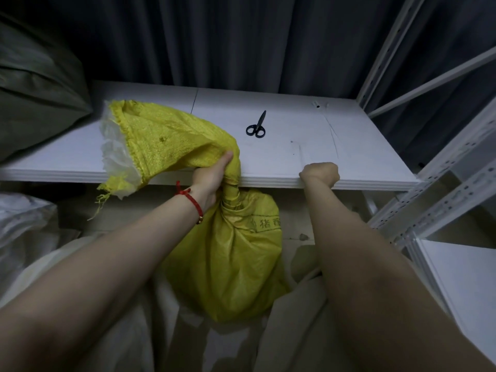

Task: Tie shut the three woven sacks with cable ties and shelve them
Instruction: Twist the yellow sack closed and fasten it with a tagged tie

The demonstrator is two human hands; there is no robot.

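Observation:
A yellow woven sack (236, 264) stands below the white shelf board (349, 135). Its neck is twisted tight, and its open mouth with a clear plastic liner (112, 146) flops onto the board at the left. My left hand (212, 178), with a red cord on the wrist, grips the twisted neck just at the board's front edge. My right hand (320, 173) rests on the same edge further right, with its fingers curled into a fist. Nothing shows in that fist. No cable tie is visible.
Black scissors (256, 126) lie on the board behind the sack's neck. A dark green sack (35, 89) fills the board's left end, and a white sack (24, 224) sits low on the left. White perforated rack uprights (442, 189) stand at the right. Dark curtains hang behind.

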